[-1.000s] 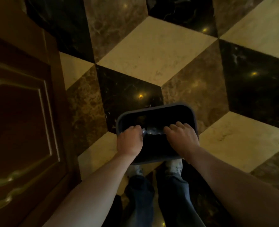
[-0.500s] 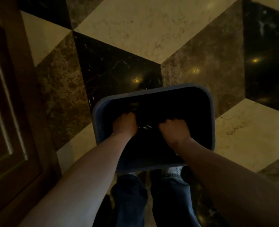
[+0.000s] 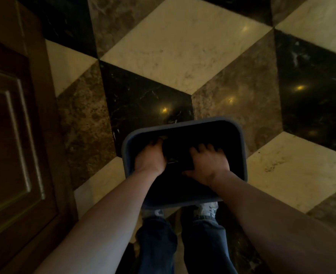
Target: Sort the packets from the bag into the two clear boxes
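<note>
A dark, grey-rimmed bin (image 3: 183, 126) is seen from above at about 6 o'clock from the frame's centre, standing on a marble floor (image 3: 183, 46) laid in cream, brown and black diamonds. Both of the person's hands are lowered inside it. The left hand (image 3: 150, 158) is placed toward the bin's 9 o'clock side, with its fingers curled downward into the dark; whether anything is pinched by them cannot be told. The right hand (image 3: 208, 162) is set toward 3 o'clock, palm down, with the fingers spread and the thumb held out toward the left hand. Between the 2 hands a small pale glint (image 3: 173, 161) is visible, but what it belongs to cannot be made out. The bin's interior is too dark for any packets or bag to be distinguished. Jeans (image 3: 183, 244) and pale shoes (image 3: 207, 207) are seen at 6 o'clock below the bin, and a wooden panelled door (image 3: 15, 135) fills the 9 o'clock edge.
</note>
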`<state>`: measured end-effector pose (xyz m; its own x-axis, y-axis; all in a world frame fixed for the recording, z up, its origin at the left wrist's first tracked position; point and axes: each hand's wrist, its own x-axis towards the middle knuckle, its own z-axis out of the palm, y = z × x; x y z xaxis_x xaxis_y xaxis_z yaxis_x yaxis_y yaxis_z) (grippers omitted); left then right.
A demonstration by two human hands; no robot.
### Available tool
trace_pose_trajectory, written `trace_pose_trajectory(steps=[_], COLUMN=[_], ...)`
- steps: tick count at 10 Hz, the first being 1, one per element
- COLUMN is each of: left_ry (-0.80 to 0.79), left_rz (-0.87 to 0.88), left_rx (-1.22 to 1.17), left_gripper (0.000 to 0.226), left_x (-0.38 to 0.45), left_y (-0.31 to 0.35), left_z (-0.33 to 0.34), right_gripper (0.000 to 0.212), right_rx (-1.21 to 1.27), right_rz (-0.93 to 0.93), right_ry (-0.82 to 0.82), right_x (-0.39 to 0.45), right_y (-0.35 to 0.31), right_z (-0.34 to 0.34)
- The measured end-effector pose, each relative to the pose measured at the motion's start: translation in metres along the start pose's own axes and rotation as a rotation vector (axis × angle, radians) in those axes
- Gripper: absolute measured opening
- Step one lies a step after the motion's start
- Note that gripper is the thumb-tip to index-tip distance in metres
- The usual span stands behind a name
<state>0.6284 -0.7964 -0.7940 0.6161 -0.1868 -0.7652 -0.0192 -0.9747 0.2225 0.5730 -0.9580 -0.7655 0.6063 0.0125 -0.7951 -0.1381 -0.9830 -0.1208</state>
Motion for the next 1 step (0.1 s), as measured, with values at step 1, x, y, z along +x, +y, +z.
trace_pose_trajectory(steps=[1], left_ry=[0.023], left_rz=[-0.006], left_rx=[0.001], left_gripper=[0.044], left_x=[-0.0421], left_y=[0.0052], left_z=[-0.0267], right_gripper=[0.08], right_rx=[-0.029], right_rz=[-0.024], right_ry=[0.071], right_x=[-0.0343], right_y=[-0.0097], right_z=[-0.0307])
